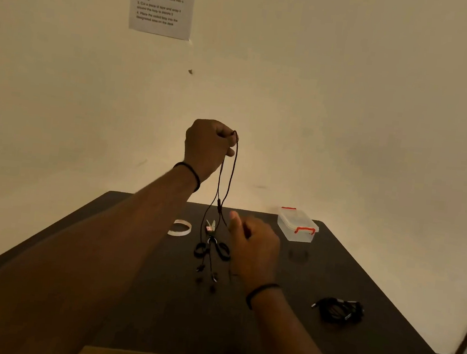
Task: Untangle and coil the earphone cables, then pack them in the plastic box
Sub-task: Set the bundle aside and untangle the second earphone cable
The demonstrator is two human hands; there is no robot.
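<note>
My left hand (208,145) is raised above the table and pinches a black earphone cable (231,171) near its top. The cable hangs down in two strands, and its earbuds dangle just above the dark table (154,312). My right hand (253,251) hovers lower, beside the hanging strands, with loosely curled fingers; whether it touches the cable is unclear. A second black earphone bundle (339,310) lies tangled at the right. The clear plastic box (297,225) with red latches stands closed at the back right.
A roll of tape (180,228) lies at the back centre-left. Scissors with black handles (213,244) lie behind the hanging cable. A printed instruction sheet (162,0) is stuck on the wall. The table's front edge is close to me.
</note>
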